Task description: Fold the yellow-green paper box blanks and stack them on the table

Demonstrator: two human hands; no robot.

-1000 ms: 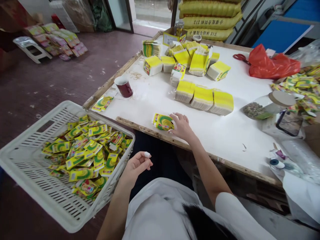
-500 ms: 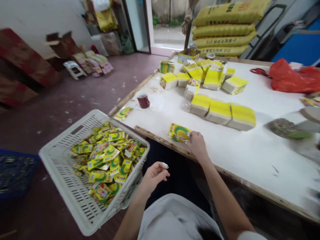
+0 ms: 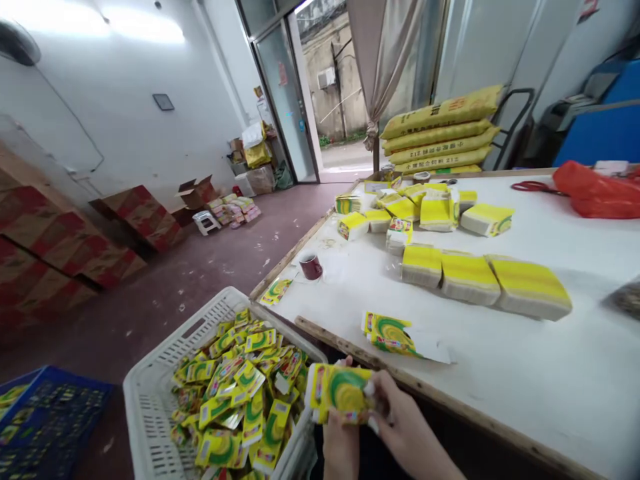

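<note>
Above the table's front edge, my hands hold a small yellow and green printed carton [image 3: 336, 387]. My left hand [image 3: 342, 437] grips it from below, the thumb in front and fingertips showing behind its top edge. My right hand [image 3: 400, 413] pinches the carton's right end; what lies inside the fingers there is partly hidden. A similar carton [image 3: 393, 335] with a white flap spread to the right lies on the table just beyond. To the left, a white plastic basket [image 3: 145, 400] holds a heap of yellow-green cartons [image 3: 250, 380].
Rows of stacked yellow carton blanks [image 3: 470, 277] stand on the white table [image 3: 500, 373]. Near its left edge are a dark red mug [image 3: 311, 267] and a flat carton [image 3: 276, 291]. A red bag [image 3: 597, 190] lies at the right; a blue crate [image 3: 55, 413] is on the floor.
My right hand has moved back from the table toward my body with a carton. My left hand has come up and closed on it too. The view has tilted up.
</note>
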